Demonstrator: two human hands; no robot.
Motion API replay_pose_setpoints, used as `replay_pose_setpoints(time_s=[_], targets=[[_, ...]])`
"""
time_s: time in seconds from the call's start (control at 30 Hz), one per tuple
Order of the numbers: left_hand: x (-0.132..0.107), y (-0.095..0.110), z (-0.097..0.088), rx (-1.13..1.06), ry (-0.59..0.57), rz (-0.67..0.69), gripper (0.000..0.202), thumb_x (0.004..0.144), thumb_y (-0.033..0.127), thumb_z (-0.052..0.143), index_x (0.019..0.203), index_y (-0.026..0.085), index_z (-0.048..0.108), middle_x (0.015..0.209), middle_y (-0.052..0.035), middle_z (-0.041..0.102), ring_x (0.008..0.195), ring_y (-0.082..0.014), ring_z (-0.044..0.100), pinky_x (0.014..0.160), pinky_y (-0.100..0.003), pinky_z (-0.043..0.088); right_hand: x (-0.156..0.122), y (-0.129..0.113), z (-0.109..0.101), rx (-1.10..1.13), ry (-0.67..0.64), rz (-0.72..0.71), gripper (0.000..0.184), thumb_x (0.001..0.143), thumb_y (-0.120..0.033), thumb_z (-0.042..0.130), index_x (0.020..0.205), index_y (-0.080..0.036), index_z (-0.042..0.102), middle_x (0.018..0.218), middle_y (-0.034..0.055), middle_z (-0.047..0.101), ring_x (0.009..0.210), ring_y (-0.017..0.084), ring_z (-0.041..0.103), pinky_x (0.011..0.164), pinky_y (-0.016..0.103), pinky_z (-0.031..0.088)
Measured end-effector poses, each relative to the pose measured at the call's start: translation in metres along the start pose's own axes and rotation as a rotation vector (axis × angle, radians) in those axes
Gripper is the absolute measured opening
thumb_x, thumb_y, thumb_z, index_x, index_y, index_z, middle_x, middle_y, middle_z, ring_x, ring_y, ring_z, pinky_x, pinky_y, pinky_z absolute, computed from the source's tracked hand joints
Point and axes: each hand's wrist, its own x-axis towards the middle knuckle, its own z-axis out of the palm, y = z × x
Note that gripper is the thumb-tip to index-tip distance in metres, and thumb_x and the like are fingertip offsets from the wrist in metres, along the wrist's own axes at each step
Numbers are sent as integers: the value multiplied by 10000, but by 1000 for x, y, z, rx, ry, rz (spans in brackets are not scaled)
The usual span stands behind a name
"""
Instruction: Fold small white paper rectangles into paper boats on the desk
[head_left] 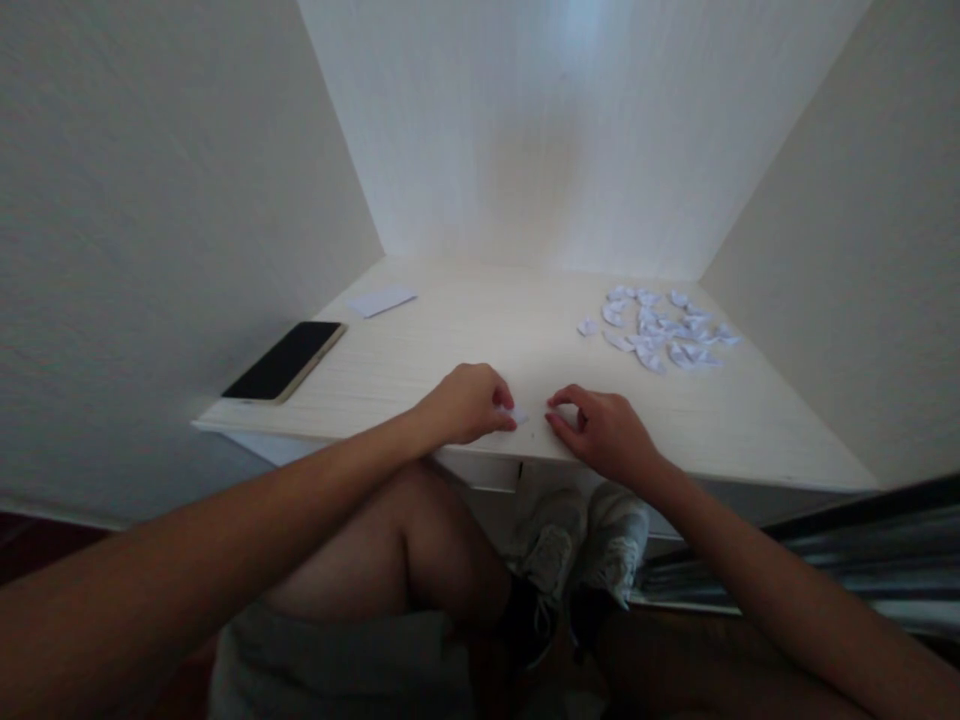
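My left hand (474, 402) pinches a small piece of white paper (517, 412) between thumb and fingers, just above the front part of the white desk. A short gap to the right, my right hand (600, 425) has its thumb and index finger curved toward each other, tips slightly apart, with nothing seen between them. Farther back on the right lies a loose group of small folded white papers (660, 325). One small folded paper (587, 327) sits a little apart at the group's left side.
The white desk (465, 310) stands between side walls, with a white panel (540, 130) behind. At the left edge lies a dark-screened phone (286, 362); behind it is a flat stack of white paper (382, 301). Below are my legs and grey shoes (551, 540).
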Motion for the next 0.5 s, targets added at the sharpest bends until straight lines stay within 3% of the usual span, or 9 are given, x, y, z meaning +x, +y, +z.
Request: replay_pose_setpoints(time_s=[0.2, 0.33, 0.5], targets=[[3, -1, 1, -83, -76, 37, 165, 745, 256, 829, 855, 152, 762, 817, -40, 739, 742, -198, 655, 708, -322, 491, 1, 1, 1, 87, 55, -8, 185, 933, -312, 657, 1037, -184, 741, 694, 35, 699, 620, 174, 604, 661, 312, 414], [-5, 5, 1, -216, -13, 125, 114, 755, 187, 780, 856, 161, 733, 788, -32, 719, 730, -195, 667, 695, -312, 501, -2, -1, -1, 229, 107, -28, 155, 947, -301, 662, 1015, -194, 751, 753, 28, 738, 632, 150, 642, 660, 285, 481], [-23, 20, -8, -500, 81, 218, 145, 870, 279, 695, 949, 159, 675, 766, -30, 730, 667, -168, 716, 629, -286, 573, -5, -27, -16, 399, 231, -83, 178, 963, -345, 666, 1041, -208, 748, 839, 27, 781, 723, 145, 707, 623, 245, 523]])
